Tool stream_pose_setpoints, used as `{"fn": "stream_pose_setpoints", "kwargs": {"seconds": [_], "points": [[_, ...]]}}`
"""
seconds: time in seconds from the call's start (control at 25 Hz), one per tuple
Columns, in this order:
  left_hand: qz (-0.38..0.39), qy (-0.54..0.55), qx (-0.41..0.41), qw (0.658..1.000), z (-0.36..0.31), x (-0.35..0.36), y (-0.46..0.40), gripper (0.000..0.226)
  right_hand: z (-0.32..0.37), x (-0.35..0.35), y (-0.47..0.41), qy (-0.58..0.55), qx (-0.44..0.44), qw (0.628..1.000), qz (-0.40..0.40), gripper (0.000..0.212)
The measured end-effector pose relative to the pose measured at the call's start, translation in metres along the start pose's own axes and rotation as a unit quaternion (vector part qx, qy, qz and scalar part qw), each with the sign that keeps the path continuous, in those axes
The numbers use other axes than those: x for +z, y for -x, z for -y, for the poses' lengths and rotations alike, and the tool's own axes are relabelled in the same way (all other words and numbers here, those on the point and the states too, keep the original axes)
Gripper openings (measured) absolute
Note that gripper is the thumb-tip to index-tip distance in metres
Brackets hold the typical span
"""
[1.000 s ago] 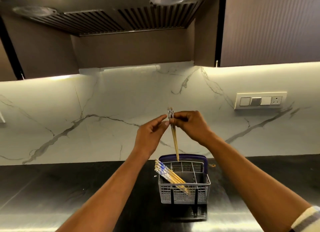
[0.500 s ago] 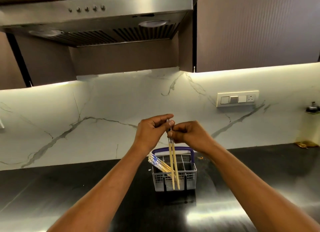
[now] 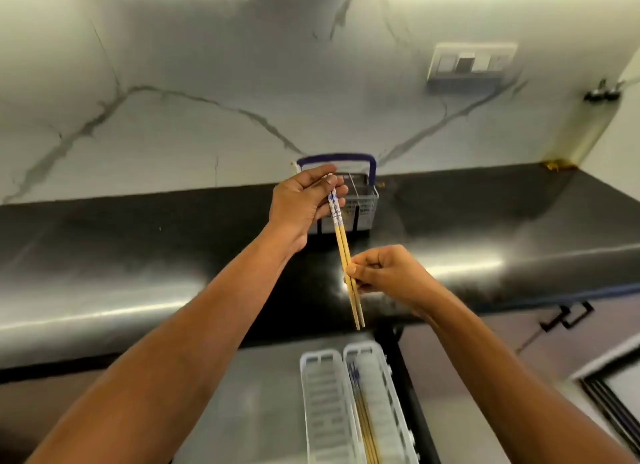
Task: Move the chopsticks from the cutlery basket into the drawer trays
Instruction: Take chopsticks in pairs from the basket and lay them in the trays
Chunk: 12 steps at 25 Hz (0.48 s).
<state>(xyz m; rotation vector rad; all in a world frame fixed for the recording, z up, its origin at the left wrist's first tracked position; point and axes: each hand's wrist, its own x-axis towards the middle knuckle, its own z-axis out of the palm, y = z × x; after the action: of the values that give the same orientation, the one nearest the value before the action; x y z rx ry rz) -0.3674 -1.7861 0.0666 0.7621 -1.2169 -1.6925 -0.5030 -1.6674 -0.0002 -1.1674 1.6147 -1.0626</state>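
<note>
A pair of wooden chopsticks (image 3: 341,243) with blue-and-white patterned tops hangs over the counter's front edge, held by both hands. My left hand (image 3: 301,205) grips the patterned top end. My right hand (image 3: 388,273) pinches the shafts lower down, with the tips pointing toward me. The grey cutlery basket (image 3: 363,207) with a blue handle stands behind my left hand at the back of the counter. Two white drawer trays lie in the open drawer below: the left tray (image 3: 323,408) looks bare, and the right tray (image 3: 381,404) holds some chopsticks (image 3: 362,411).
The black counter (image 3: 138,255) is glossy and runs the width of the view. A marble backsplash with a switch plate (image 3: 471,61) rises behind it. Cabinet handles (image 3: 568,316) sit at the right below the counter. The open drawer's dark side rail (image 3: 408,387) runs beside the trays.
The view has tipped down from the hood to the counter and open drawer. Both hands have brought the chopsticks away from the basket toward me, and my right hand has slid down the shafts.
</note>
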Motion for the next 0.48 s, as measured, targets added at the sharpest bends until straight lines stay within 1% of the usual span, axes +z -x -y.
{"fn": "stream_pose_setpoints", "kwargs": {"seconds": [0.16, 0.24, 0.32, 0.4, 0.48], "points": [[0.010, 0.000, -0.085, 0.996, 0.081, -0.015, 0.038, 0.019, -0.073, 0.026, 0.046, 0.029, 0.059, 0.998, -0.006, 0.013], [0.014, -0.007, -0.135, 0.991, 0.122, -0.019, 0.057, 0.021, -0.112, 0.035, 0.068, 0.032, 0.102, 0.994, -0.004, 0.015], [0.014, -0.019, -0.178, 0.984, 0.156, -0.022, 0.075, 0.027, -0.145, 0.042, 0.084, 0.051, 0.153, 0.987, -0.013, 0.019], [0.013, -0.060, -0.207, 0.976, 0.185, -0.028, 0.089, 0.039, -0.175, 0.048, 0.093, 0.100, 0.197, 0.975, -0.034, 0.028], [0.005, -0.126, -0.226, 0.966, 0.210, -0.042, 0.103, 0.045, -0.195, 0.058, 0.096, 0.147, 0.230, 0.961, -0.049, 0.035]]}}
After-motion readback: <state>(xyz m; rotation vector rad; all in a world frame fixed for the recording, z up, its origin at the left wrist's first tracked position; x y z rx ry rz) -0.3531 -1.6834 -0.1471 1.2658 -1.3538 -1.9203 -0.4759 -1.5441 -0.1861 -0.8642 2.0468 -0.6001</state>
